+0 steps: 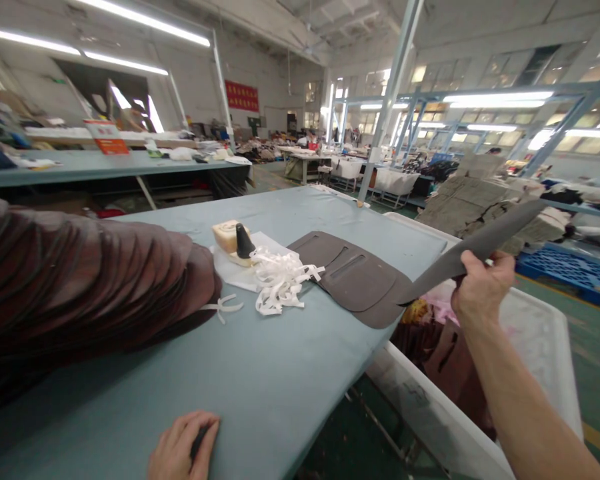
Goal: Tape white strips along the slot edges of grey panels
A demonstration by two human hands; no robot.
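My right hand (pixel 483 283) is raised at the table's right edge, its thumb and fingers pinching a thin dark grey sheet piece (pixel 475 240). That piece tilts up to the right, its lower end close to similar dark grey pieces (pixel 355 273) with slits, which lie flat on the table. Low in the view, my left hand (pixel 185 447) is closed around a small black object (pixel 199 441), mostly hidden by the fingers. White tape strips (pixel 283 277) lie in a loose heap mid-table, beside a cream block (pixel 225 235) and a black cone-shaped thing (pixel 243 243).
A tall row of overlapping dark brown pieces (pixel 95 280) fills the left of the blue-covered table (pixel 260 393). Below the right edge stands a white bin (pixel 535 333) with brown and pink material inside. A metal post (pixel 385 113) rises at the far corner.
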